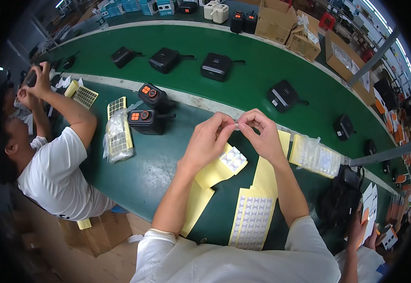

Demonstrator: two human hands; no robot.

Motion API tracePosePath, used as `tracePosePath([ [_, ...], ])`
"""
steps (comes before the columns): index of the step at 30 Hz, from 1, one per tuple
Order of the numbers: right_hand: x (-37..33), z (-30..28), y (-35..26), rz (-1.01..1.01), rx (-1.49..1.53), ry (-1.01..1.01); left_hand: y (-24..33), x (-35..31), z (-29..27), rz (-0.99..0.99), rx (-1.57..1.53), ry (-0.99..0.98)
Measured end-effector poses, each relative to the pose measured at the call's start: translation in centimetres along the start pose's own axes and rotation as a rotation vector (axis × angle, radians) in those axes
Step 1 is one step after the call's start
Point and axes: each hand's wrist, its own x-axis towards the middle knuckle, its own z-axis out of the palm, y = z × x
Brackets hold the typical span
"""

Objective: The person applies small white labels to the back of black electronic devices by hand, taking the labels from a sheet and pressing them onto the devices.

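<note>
Above the green table, my left hand (209, 139) and my right hand (263, 134) meet at the fingertips. Both pinch a small white sticker (236, 126), mostly covered by the fingers. Beneath my left hand a yellow backing sheet with a few square white labels (233, 160) lies curled. A longer sheet with rows of small printed labels (252, 219) rests between my forearms, close to my body. Bare yellow backing paper (265, 174) is partly under my right forearm. To the left, two black box-shaped devices with orange buttons (145, 121) (152, 95) stand on the table.
A green conveyor belt (182, 40) carries several black devices beyond the table. Plastic-wrapped label sheets (119, 137) lie left, another wrapped pack (316, 155) right. A co-worker (59, 174) sits at left; another person's hand (356, 231) holds cards at right. Cardboard boxes (275, 21) stand behind the belt.
</note>
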Motion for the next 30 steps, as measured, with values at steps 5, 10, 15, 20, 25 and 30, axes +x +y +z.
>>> tracePosePath([
  [5,0.7,0.4,0.7,-0.006,-0.013,-0.032,-1.0,0.1,-0.3,0.041,0.086,0.047],
  [10,5.6,-0.7,2.8,-0.030,-0.178,0.106,-0.8,0.2,-0.7,0.027,0.048,0.216],
  [15,14.3,-3.6,7.7,-0.050,-0.812,-0.008,-0.7,-0.2,0.1,-0.023,-0.200,0.142],
  [20,17.9,-4.8,10.6,-0.007,-0.857,-0.219,-0.1,-0.2,0.2,-0.033,-0.204,0.125],
  [25,18.5,-4.2,9.6,-0.002,-0.939,-0.200,-0.1,-0.5,0.1,-0.072,-0.235,0.122],
  [30,18.1,-5.7,9.0,-0.060,-0.940,-0.177,1.1,-0.3,0.2,-0.086,-0.243,0.053],
])
